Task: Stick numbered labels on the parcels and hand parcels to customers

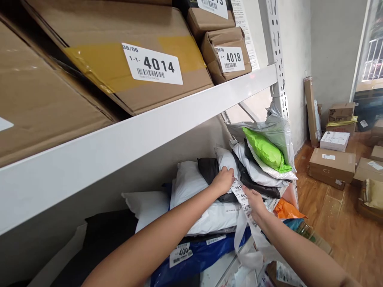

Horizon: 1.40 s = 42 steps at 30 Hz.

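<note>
Between my two hands stretches a strip of printed number labels (241, 194), its white backing tape (250, 258) curling down below. My right hand (253, 198) grips the strip along its right edge, thumb on top. My left hand (223, 181) is closed at the strip's upper end, against a small white mailer bag (226, 159); whether its fingers pinch a label or the bag is hard to make out. Under the hands lies a larger white mailer bag (215, 217), above a blue bag (206, 255) with a label. A black bag (208, 169) sits just left of the small white one.
Above, a white shelf beam (143, 135) crosses the view, carrying cardboard boxes such as the one labelled 4014 (119, 52). Stacked mailers, with a bright green bag (266, 150) on top, stand beyond my hands. An orange bag (289, 210) and a carton (331, 165) are at right.
</note>
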Each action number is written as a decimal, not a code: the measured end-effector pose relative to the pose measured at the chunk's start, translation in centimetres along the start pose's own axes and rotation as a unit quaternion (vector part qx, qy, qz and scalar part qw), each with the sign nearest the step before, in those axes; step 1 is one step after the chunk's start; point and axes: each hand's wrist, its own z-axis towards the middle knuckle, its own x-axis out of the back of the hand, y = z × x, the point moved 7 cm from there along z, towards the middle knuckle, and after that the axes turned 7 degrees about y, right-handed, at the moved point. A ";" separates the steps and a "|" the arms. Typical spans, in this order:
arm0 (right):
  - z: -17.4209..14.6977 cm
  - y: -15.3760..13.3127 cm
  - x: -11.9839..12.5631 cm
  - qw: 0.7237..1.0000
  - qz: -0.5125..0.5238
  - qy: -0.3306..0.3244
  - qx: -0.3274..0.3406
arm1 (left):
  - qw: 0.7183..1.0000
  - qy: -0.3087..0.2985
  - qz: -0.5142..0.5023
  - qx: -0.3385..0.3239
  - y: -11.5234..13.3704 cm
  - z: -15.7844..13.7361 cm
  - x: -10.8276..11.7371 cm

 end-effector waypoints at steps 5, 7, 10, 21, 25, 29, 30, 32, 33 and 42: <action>-2.5 1.9 2.2 0.997 -0.005 -0.045 -0.064 | 0.999 -0.015 0.014 0.026 0.1 -0.2 0.3; -3.4 1.8 3.4 0.995 -0.034 -0.075 -0.048 | 0.999 0.020 0.032 0.026 0.4 -0.3 1.4; -3.5 -0.4 5.4 0.994 -0.058 -0.083 0.033 | 0.984 0.040 0.048 -0.164 3.6 -0.2 2.9; 0.9 -4.1 2.5 0.994 -0.034 -0.052 0.088 | 0.946 -0.158 -0.163 -0.230 5.3 4.2 -0.7; 2.8 -3.2 2.6 0.995 -0.036 0.005 0.095 | 0.959 -0.154 -0.180 -0.155 3.9 5.2 -1.3; 3.6 -2.7 2.7 0.995 -0.046 0.034 0.087 | 0.970 -0.140 -0.126 -0.152 4.1 4.8 -1.7; 3.7 -2.6 2.7 0.994 -0.048 0.041 0.084 | 0.974 -0.130 -0.113 -0.149 4.2 4.6 -1.7; 3.6 -2.7 2.7 0.995 -0.049 0.049 0.077 | 0.982 -0.099 -0.083 -0.139 4.5 4.3 -1.7; 3.5 -2.8 2.7 0.995 -0.049 0.049 0.073 | 0.985 -0.084 -0.066 -0.133 4.6 4.1 -1.7; 2.6 -3.0 3.2 0.998 -0.053 0.019 0.011 | 0.993 -0.055 0.047 -0.094 5.3 3.2 -2.3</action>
